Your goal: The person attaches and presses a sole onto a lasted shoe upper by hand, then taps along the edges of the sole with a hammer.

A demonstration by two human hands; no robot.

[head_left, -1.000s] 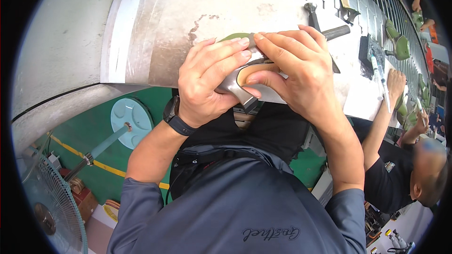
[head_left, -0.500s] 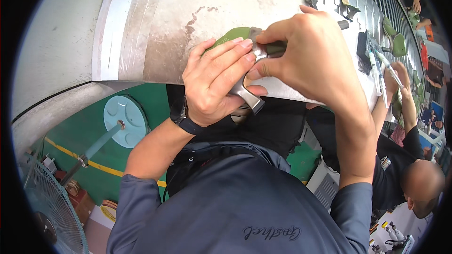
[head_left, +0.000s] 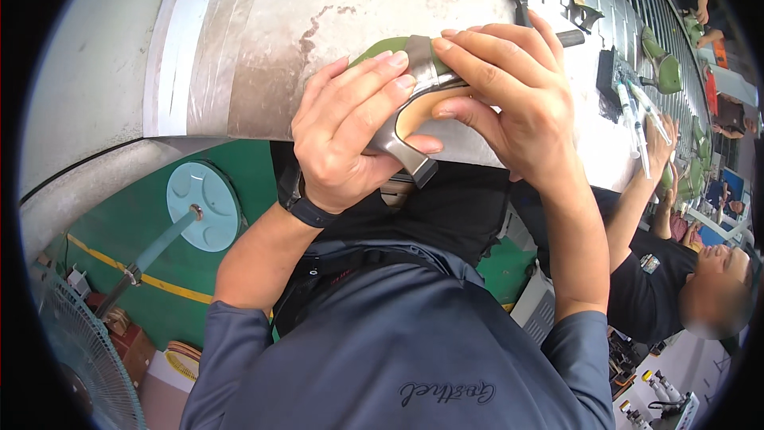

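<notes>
A heeled shoe (head_left: 414,103) with a metallic grey upper and heel sits on a green last, its tan insole showing, held over the edge of the grey workbench (head_left: 263,40). My left hand (head_left: 346,139) wraps the back of the shoe near the block heel. My right hand (head_left: 509,99) grips the front part, fingers curled over the top and thumb pressing into the insole. A dark watch sits on my left wrist.
More green lasts (head_left: 664,72) rest on a slatted conveyor at the upper right. A person in a black shirt (head_left: 660,287) sits to my right with an arm raised to the bench. A light blue round stool (head_left: 203,207) stands on the green floor, and a fan (head_left: 79,358) is at lower left.
The shoe has been turned in my hands, so the tan insole and heel now face me. My right hand has shifted its grip toward the front.
</notes>
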